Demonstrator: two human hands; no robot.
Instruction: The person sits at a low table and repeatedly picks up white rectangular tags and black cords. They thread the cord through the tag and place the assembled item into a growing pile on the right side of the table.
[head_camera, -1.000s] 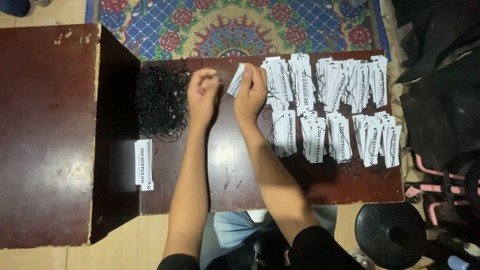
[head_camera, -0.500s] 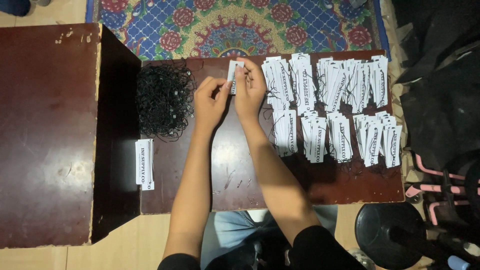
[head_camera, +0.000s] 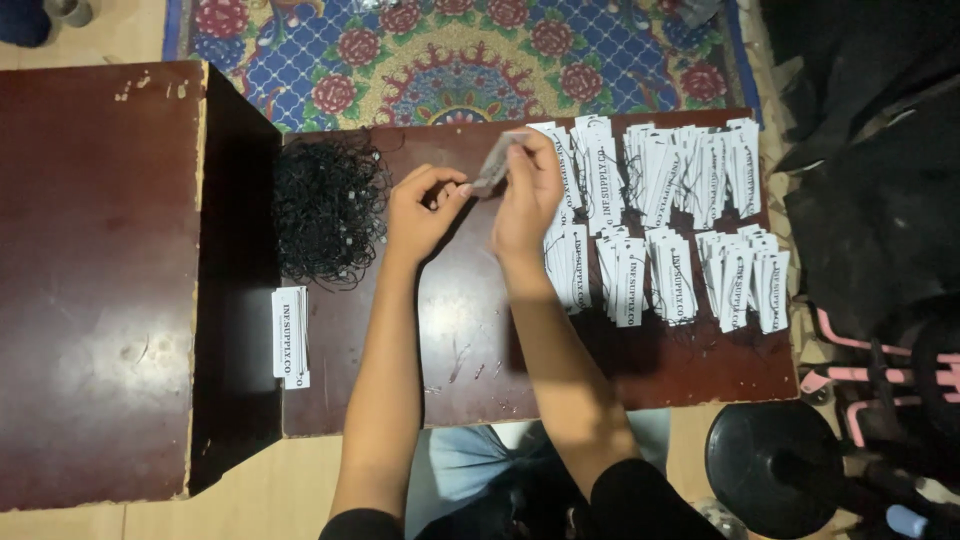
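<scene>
Over the far part of a low dark wooden table (head_camera: 470, 370), my right hand (head_camera: 525, 195) pinches a small white paper tag (head_camera: 493, 165), tilted and blurred. My left hand (head_camera: 420, 205) sits just left of it, fingers curled with thumb and forefinger pinched near the tag's lower end; whether they hold a string I cannot tell. A tangled heap of thin black string loops (head_camera: 328, 205) lies left of my left hand. Rows of white tags with black strings (head_camera: 660, 215) cover the table's right part.
A small stack of white tags (head_camera: 289, 335) lies at the table's left edge. A taller dark red cabinet (head_camera: 95, 270) stands on the left. A patterned rug (head_camera: 460, 50) lies beyond. Dark cloth (head_camera: 870, 180), a black round stool base (head_camera: 775, 465) and pink frame parts (head_camera: 870, 385) sit at right.
Both hands have kept working the tag above the table; the tag has tipped from upright to slanted, and my left hand has slid slightly lower and left of it.
</scene>
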